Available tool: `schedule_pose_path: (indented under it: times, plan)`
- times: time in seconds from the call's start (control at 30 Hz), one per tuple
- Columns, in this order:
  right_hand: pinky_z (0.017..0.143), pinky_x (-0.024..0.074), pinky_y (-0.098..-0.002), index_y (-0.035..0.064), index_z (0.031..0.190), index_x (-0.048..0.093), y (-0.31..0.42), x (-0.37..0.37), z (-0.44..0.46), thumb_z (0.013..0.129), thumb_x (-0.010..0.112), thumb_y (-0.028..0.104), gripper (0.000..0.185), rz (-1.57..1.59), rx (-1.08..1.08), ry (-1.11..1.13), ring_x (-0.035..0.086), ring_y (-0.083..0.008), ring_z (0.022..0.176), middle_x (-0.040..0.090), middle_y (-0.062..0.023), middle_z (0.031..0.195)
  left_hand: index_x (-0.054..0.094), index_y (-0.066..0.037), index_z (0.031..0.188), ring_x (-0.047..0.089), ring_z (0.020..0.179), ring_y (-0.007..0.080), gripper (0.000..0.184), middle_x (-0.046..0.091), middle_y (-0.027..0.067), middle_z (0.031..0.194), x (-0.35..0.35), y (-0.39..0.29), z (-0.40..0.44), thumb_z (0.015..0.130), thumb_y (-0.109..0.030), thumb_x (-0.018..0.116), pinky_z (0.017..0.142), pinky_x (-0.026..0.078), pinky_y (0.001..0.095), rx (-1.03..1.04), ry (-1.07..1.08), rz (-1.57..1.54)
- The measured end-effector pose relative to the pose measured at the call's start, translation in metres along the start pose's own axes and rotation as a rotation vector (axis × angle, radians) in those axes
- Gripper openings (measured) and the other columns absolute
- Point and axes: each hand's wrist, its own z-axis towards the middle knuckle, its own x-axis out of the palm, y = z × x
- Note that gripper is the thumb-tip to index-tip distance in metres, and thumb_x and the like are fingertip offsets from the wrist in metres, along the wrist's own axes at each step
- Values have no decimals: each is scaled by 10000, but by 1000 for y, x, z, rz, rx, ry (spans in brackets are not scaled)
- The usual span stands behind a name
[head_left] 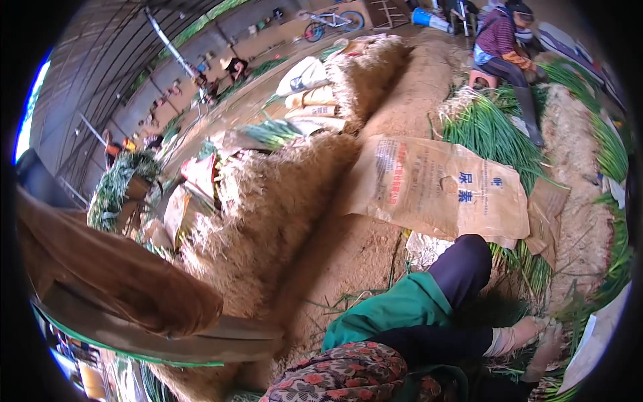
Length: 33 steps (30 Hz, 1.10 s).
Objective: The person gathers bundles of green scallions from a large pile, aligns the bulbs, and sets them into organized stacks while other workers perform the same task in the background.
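Note:
My left hand (pixel 517 335), in a pale glove with a dark sleeve behind it, reaches in at the lower right. Close beside it is my right hand (pixel 548 354), also gloved, its forearm rising from the bottom edge. The fingers of both come together among green onion leaves (pixel 569 315), and they look closed. What lies between them is too small and blurred to name. Loose green onions (pixel 526 268) lie just beyond the hands, partly under a brown paper sack (pixel 435 184) with red and blue printing. My bent knee (pixel 462 264) and green apron (pixel 388 311) are to their left.
Long stacks of green onions, pale roots outward (pixel 268 194), line the dirt aisle. A co-worker (pixel 502 40) sits on a pink stool (pixel 483 79) by a green onion heap (pixel 492 130). Brown cloth (pixel 114 268) hangs at left. A bicycle (pixel 333 23) stands far back.

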Motion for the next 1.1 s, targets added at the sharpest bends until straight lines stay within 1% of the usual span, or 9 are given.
schedule_pose_path:
  times: [0.27, 0.4, 0.47, 0.57, 0.63, 0.83, 1.0, 1.07, 1.1]
  plan:
    - [896, 402, -368, -59, 1161, 507, -21, -15, 22, 888, 491, 126, 330, -264, -177, -56, 523, -320, 1004, 491, -210, 1199, 583, -79, 1016, 452, 571, 48, 275, 561, -23, 767, 40, -174, -11, 939, -314, 461, 465, 375, 214, 98, 290, -29]
    - [896, 402, -371, -56, 1162, 508, -43, -14, 4, 893, 483, 142, 335, -238, -161, -31, 523, -322, 1005, 488, -208, 1202, 483, -69, 1194, 504, 797, 66, 311, 559, 32, 924, 72, -110, 59, 924, -224, 469, 655, 448, 210, 477, 483, 205]
    - [896, 401, -372, -54, 1162, 509, -46, -22, -18, 895, 479, 150, 338, -267, -143, -48, 523, -322, 1005, 487, -206, 1203, 391, -57, 1284, 540, 920, 95, 394, 529, 62, 1122, 57, -76, 53, 905, -140, 456, 680, 487, 244, -205, 1066, -615]
    - [895, 401, -374, -52, 1163, 510, -57, -42, -46, 899, 473, 162, 342, -322, -101, -61, 522, -323, 1006, 485, -204, 1205, 567, -110, 890, 501, 499, 105, 213, 510, -27, 618, 39, -60, 42, 899, -298, 468, 424, 416, 278, -818, 113, -372]
    - [895, 400, -375, -51, 1164, 510, -72, -23, -42, 902, 468, 170, 345, -287, -116, -86, 522, -324, 1006, 484, -203, 1206, 572, -114, 923, 481, 491, 116, 197, 496, -33, 624, -62, -16, 103, 898, -278, 465, 420, 405, 308, -751, 247, -251]
    - [895, 400, -379, -46, 1166, 512, -131, -8, 1, 909, 456, 194, 356, -158, -305, -39, 521, -326, 1008, 480, -198, 1210, 622, -43, 908, 590, 695, 262, 222, 610, 119, 809, -6, 87, 79, 812, -201, 499, 665, 483, 379, -201, 415, 844]
    - [894, 399, -382, -43, 1167, 513, -80, -6, 31, 916, 446, 214, 365, -301, -446, 9, 520, -327, 1009, 477, -195, 1213, 560, -55, 1126, 570, 998, 327, 391, 600, 183, 1050, 18, -114, -14, 816, -290, 519, 846, 456, 378, -100, 420, 1559]
    - [894, 398, -384, -41, 1168, 514, -90, -6, 46, 918, 441, 222, 370, -342, -534, -5, 520, -328, 1010, 476, -193, 1214, 542, -36, 1125, 577, 985, 282, 330, 590, 131, 1098, -21, -202, -53, 836, -196, 523, 853, 456, 352, 727, 111, 1277]
    - [894, 398, -384, -40, 1168, 514, -95, -4, 47, 920, 439, 226, 372, -360, -562, -14, 520, -328, 1010, 475, -193, 1214, 542, -41, 1124, 573, 907, 222, 282, 595, 93, 1051, -55, -252, -73, 863, -112, 462, 825, 462, 331, 709, 68, 918]
